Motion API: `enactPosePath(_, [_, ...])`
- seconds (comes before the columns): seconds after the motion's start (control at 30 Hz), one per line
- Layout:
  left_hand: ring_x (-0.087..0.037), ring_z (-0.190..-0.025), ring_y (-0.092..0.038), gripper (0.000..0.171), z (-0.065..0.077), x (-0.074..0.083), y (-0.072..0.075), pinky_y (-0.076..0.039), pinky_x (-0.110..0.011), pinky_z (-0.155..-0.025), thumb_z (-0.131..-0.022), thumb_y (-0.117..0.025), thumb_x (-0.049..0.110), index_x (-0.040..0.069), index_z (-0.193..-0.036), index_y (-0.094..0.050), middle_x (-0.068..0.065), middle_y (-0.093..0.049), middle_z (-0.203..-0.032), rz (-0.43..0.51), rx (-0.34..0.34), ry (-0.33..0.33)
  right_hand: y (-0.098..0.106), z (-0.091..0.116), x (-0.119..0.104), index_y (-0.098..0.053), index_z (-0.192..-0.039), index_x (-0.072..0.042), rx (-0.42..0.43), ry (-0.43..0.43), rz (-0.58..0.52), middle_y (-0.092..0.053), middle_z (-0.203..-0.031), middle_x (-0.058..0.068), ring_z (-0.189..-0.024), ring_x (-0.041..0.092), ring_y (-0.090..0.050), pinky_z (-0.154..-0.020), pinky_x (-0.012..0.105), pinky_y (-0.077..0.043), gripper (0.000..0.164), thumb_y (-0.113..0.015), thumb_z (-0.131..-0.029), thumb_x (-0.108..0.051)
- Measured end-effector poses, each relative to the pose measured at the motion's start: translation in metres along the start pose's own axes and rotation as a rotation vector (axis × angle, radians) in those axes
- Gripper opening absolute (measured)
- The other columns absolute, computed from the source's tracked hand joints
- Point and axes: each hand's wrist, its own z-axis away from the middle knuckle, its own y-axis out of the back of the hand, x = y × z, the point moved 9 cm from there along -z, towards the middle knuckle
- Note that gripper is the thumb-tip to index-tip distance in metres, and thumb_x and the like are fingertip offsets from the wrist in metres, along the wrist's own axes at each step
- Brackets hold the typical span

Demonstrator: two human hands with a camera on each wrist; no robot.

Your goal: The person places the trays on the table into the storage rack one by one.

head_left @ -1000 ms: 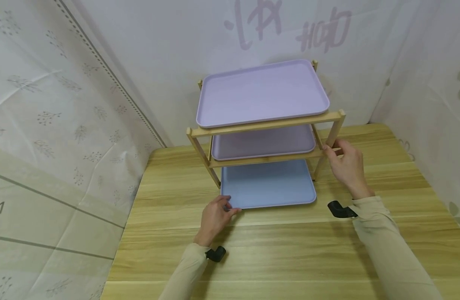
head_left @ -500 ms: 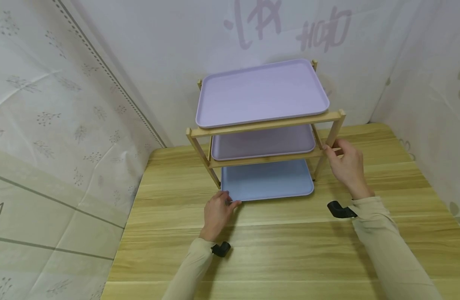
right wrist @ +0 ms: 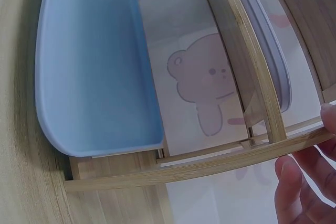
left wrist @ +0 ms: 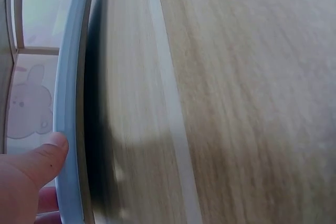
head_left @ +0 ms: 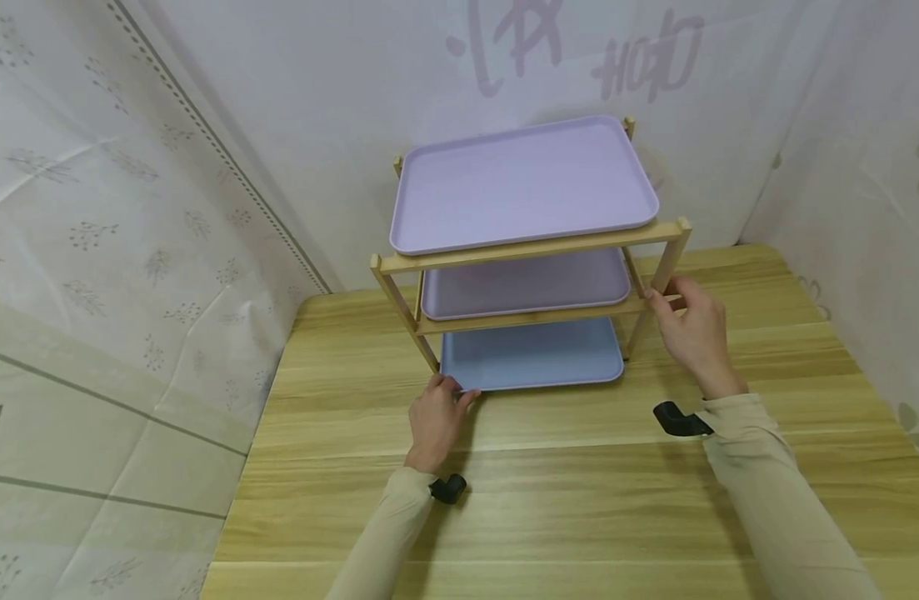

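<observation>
A blue tray [head_left: 534,354] lies in the bottom level of a wooden rack [head_left: 530,248], its front edge sticking out a little. My left hand [head_left: 433,421] holds the tray's front left corner. In the left wrist view its thumb [left wrist: 50,156] lies against the rim of the blue tray [left wrist: 71,103], and the other fingers are partly hidden behind it. My right hand [head_left: 695,333] grips the rack's front right post at middle-shelf height. In the right wrist view, thumb and fingers [right wrist: 291,182] are around the wooden post [right wrist: 210,165].
One purple tray [head_left: 526,187] sits on the rack's top level, another purple tray [head_left: 526,287] on the middle shelf. The rack stands towards the back of a wood-grain table [head_left: 564,500]. Printed cloth [head_left: 317,125] hangs behind and at both sides.
My left hand has moved away from me, and the blue tray has slid back, further under the middle shelf. The right hand and the rack have stayed in place.
</observation>
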Motion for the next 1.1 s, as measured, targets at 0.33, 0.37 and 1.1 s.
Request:
enactPosePath(0.33, [-0.028, -0.062, -0.066, 0.036, -0.008, 0.0, -0.006, -0.046, -0.039, -0.047, -0.08, -0.074, 0.048, 0.012, -0.081, -0.072, -0.002, -0.064, -0.085, -0.002, -0.022, 0.046, 0.002, -0.001, -0.004, -0.069, -0.102, 0.0, 0.003, 0.019, -0.017, -0.071, -0.095, 0.019, -0.068, -0.004, -0.051, -0.056, 0.008, -0.037, 0.021, -0.064, -0.092, -0.018])
enactPosePath(0.37, [-0.029, -0.062, -0.065, 0.035, -0.009, 0.0, -0.007, -0.046, -0.039, -0.047, -0.08, -0.073, 0.048, 0.012, -0.082, -0.072, -0.003, -0.064, -0.085, -0.001, -0.027, 0.051, 0.002, -0.001, -0.004, -0.069, -0.102, 0.0, 0.004, 0.018, -0.016, -0.071, -0.095, 0.019, -0.068, -0.003, -0.051, -0.056, 0.008, -0.037, 0.021, -0.064, -0.092, -0.018])
enactPosePath(1.1, [-0.028, -0.063, -0.065, 0.036, -0.018, 0.005, -0.014, -0.046, -0.039, -0.048, -0.087, -0.067, 0.046, 0.011, -0.088, -0.07, -0.007, -0.064, -0.092, -0.018, -0.029, 0.034, 0.001, 0.0, -0.002, -0.069, -0.101, 0.001, 0.011, 0.028, -0.021, -0.071, -0.094, 0.02, -0.067, -0.014, -0.046, -0.056, 0.008, -0.036, 0.02, -0.065, -0.091, -0.016])
